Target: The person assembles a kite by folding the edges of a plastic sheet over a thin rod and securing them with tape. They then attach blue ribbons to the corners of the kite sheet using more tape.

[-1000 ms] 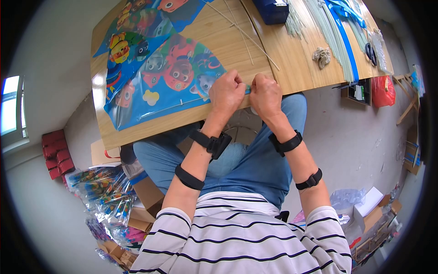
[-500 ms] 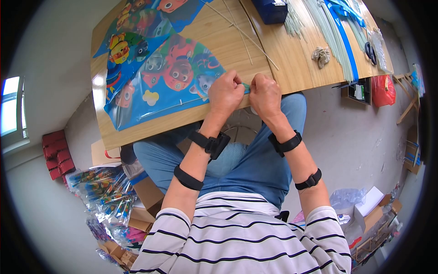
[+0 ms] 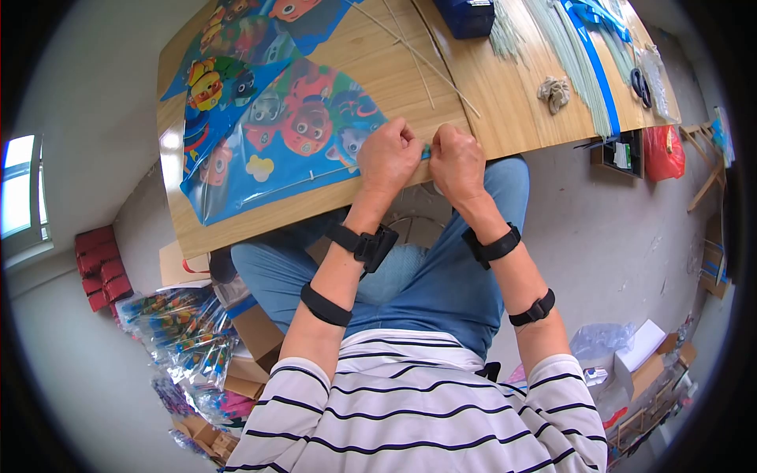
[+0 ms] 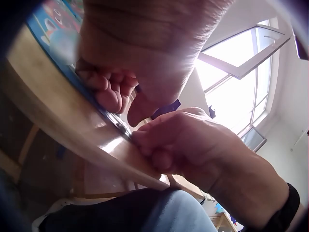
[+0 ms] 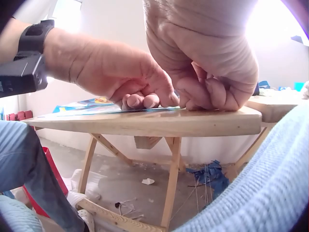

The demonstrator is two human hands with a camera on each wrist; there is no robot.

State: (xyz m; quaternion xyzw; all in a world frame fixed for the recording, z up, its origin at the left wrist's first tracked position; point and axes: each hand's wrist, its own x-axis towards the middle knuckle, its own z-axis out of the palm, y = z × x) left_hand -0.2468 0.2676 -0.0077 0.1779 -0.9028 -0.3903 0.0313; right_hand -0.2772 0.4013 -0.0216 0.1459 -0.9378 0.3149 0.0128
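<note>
A thin blue plastic kite (image 3: 311,130) with cartoon characters printed on it lies flat on the wooden table, reaching the front edge. Along its near edge runs a thin pale rod (image 3: 280,189) with a small white piece on it. My left hand (image 3: 388,159) rests at the kite's right corner, fingers curled, thumb and forefinger pinching the edge. Close beside it, my right hand (image 3: 458,162) pinches the very tip, its other fingers folded against the tabletop. Between the two hands a small blue-green bit of film shows; the fingers hide the rest of the corner.
Loose thin rods (image 3: 418,54) lie beyond the hands. Farther right are a dark blue box (image 3: 465,17), a bundle of pale rods (image 3: 579,71), a crumpled tan lump (image 3: 554,94) and scissors (image 3: 640,88). My knees sit under the table's front edge (image 3: 268,221).
Both hands stay at the same corner of the kite and move only very slightly. The head view has shifted a little.
</note>
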